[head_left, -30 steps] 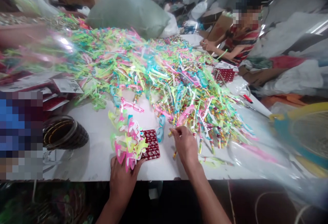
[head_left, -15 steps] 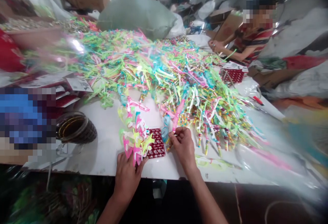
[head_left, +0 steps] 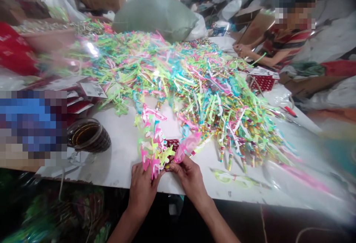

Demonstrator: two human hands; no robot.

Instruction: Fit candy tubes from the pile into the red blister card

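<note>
A small red perforated tray [head_left: 172,145] lies at the near edge of the white table [head_left: 122,150], half filled with upright pink, green and blue plastic glasses toys [head_left: 152,147]. My left hand [head_left: 142,187] rests against the tray's near left side, touching the standing toys. My right hand [head_left: 189,174] pinches a pink glasses toy [head_left: 187,146] and holds it over the tray's right part. A huge heap of the same coloured toys [head_left: 194,83] covers the middle of the table.
A roll of dark tape [head_left: 88,135] lies left of the tray. Red and white cards [head_left: 83,91] are at the left. A person in a striped shirt [head_left: 283,45] works at the far right beside a red basket [head_left: 261,82]. A grey sack [head_left: 155,15] stands behind.
My right hand picked a pink toy out of the heap and brought it left and down to the tray. The left hand stayed at the tray. The camera shifted left.
</note>
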